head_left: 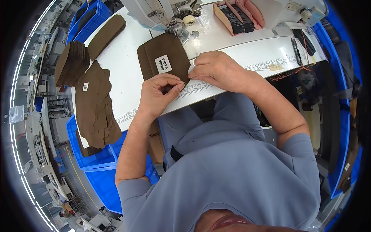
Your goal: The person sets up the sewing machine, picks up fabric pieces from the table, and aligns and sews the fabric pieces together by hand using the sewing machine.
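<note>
A brown fabric piece (148, 54) with rounded corners lies flat on the white sewing table, its far edge by the sewing machine's needle area (180, 31). A white printed label (163, 63) sits on it. Thumb and index finger of my left hand (157, 94) are pinched together over the piece's near edge; what is between them is too small to tell. My right hand (220, 71) is closed at the piece's right edge, fingers curled down. A bit of white shows beside its fingertips, and whatever they grip is hidden.
Brown fabric pieces lie in a fanned pile (94, 108) and an upright stack (71, 63) at left. A pink-edged box (239, 17) holds black packets at the back. Snips (296, 50) rest at right. Blue bins (102, 185) stand beside the table; a ruler strip (266, 66) runs along its front.
</note>
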The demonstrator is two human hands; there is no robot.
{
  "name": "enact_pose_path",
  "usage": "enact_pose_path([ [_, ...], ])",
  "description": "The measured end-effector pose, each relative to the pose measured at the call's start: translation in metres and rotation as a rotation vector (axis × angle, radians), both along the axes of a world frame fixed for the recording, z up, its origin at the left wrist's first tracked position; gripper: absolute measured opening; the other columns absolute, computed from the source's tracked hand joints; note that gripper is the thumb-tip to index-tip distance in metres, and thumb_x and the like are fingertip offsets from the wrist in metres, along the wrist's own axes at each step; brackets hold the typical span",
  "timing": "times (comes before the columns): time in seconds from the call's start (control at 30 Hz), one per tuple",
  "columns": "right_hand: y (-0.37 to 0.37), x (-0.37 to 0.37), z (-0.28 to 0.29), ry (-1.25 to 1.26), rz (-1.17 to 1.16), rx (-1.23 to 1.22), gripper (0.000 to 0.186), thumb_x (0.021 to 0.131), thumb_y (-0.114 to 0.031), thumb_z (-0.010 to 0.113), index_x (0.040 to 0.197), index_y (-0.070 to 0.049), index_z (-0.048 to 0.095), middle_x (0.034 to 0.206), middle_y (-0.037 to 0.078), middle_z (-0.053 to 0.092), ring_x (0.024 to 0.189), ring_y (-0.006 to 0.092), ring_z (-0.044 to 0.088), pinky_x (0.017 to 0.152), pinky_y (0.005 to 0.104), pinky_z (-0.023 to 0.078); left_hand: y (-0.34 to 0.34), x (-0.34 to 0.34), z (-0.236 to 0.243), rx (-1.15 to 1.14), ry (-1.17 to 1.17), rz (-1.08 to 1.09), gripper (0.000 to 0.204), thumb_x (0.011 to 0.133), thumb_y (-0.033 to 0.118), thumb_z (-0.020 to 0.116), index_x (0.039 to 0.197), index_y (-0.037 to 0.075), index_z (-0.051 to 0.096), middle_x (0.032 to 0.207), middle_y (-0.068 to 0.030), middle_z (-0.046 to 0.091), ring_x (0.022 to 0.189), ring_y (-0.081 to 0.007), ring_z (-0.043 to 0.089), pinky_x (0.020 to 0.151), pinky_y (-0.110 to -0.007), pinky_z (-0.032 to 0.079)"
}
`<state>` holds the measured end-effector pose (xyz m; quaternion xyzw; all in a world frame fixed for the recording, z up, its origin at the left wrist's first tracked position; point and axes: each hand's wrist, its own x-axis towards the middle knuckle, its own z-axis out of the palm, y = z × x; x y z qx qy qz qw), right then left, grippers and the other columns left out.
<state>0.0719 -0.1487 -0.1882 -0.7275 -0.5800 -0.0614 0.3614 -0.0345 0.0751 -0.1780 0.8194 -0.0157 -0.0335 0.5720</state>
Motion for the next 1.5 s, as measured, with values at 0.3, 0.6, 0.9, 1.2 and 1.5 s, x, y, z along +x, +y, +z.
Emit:
enact_pose_path([
  [0.3,-0.001,0.001,0.000,0.055,-0.002,0.029,0.009,0.086,-0.013,0.069,0.091,-0.007,0.071,0.081,0.005,0.062,0.083,0.0259,0.062,0.076,0.0392,0.052,0.003,-0.001,-0.001,-0.049,-0.012,-0.001,0.013,0.090,0.001,0.070,0.101,-0.003,0.073,0.106,-0.0091,0.066,0.093,-0.0127,0.062,0.084,-0.027,0.050],
  [0.6,-0.001,0.002,-0.002,0.041,0.025,0.079,0.011,0.082,-0.008,0.071,0.093,-0.004,0.071,0.078,0.007,0.058,0.077,0.0274,0.060,0.069,0.0398,0.050,-0.004,-0.002,0.001,0.010,-0.066,-0.055,0.021,0.082,-0.004,0.075,0.103,-0.001,0.073,0.109,-0.0059,0.063,0.088,-0.0075,0.060,0.071,-0.021,0.050],
  [0.9,0.001,0.001,-0.005,0.050,-0.007,0.079,0.012,0.083,-0.008,0.072,0.095,-0.006,0.070,0.079,0.007,0.059,0.077,0.0275,0.061,0.068,0.0394,0.050,-0.011,-0.003,-0.010,0.178,-0.220,0.090,0.015,0.079,-0.002,0.078,0.093,0.001,0.073,0.098,-0.0019,0.064,0.067,-0.0011,0.050,0.056,-0.017,0.041],
  [1.2,-0.016,-0.017,0.002,-0.133,0.022,0.065,0.025,0.073,-0.017,0.076,0.097,-0.012,0.069,0.079,0.005,0.050,0.070,0.0237,0.055,0.061,0.0372,0.044,-0.012,-0.005,-0.004,0.248,-0.322,0.024,0.015,0.079,0.000,0.077,0.094,0.004,0.077,0.084,-0.0038,0.067,0.072,-0.0096,0.060,0.062,-0.023,0.046],
  [1.5,-0.023,-0.033,-0.009,-0.180,-0.014,-0.008,0.030,0.075,-0.019,0.077,0.103,-0.012,0.071,0.078,0.001,0.049,0.067,0.0194,0.052,0.060,0.0346,0.043,-0.017,-0.007,0.008,0.501,-0.430,-0.101,0.016,0.079,-0.004,0.074,0.092,0.004,0.075,0.084,-0.0058,0.064,0.073,-0.0178,0.063,0.061,-0.030,0.050],
])
